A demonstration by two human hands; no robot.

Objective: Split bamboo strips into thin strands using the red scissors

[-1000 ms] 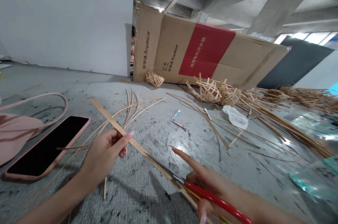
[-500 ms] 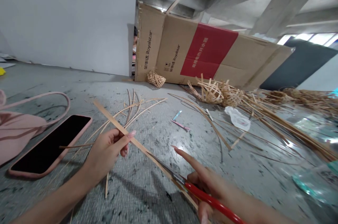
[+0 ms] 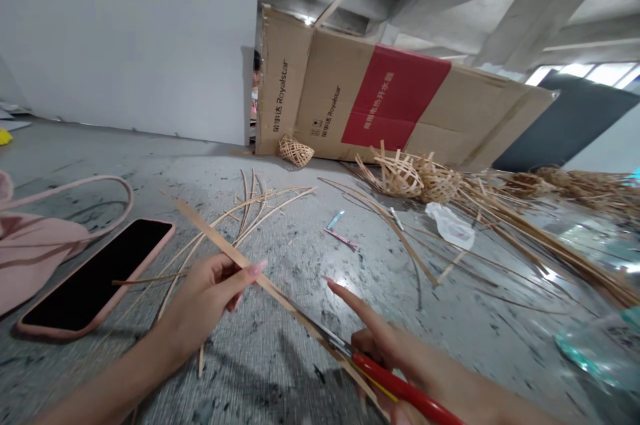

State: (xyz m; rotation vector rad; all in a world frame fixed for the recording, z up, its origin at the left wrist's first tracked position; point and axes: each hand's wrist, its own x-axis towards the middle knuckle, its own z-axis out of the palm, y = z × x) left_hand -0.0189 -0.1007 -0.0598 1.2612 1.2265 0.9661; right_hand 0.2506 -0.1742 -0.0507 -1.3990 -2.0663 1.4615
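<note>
A long, flat bamboo strip [image 3: 213,233] runs slantwise from upper left down to the lower right. My left hand [image 3: 210,295] pinches it between thumb and fingers near the middle. In my right hand [image 3: 390,351] is a pair of red-handled scissors [image 3: 385,378], its index finger stretched out forward. The scissor blades lie along the lower part of the strip, with their tips pointing toward my left hand. Thin loose strips [image 3: 255,208] lie crossed on the table behind my left hand.
On the left lie a phone [image 3: 95,278] and a pink bag [image 3: 40,251]. A small woven piece [image 3: 296,151] rests by the cardboard box [image 3: 330,91]. Woven baskets [image 3: 400,175], long strips, a crumpled white plastic piece [image 3: 453,226] and a clear bottle [image 3: 600,348] occupy the right.
My left hand has slid slightly right and down along the strip, closer to the scissor tips. The scissors have shifted a little, and more of their yellow inner handle shows.
</note>
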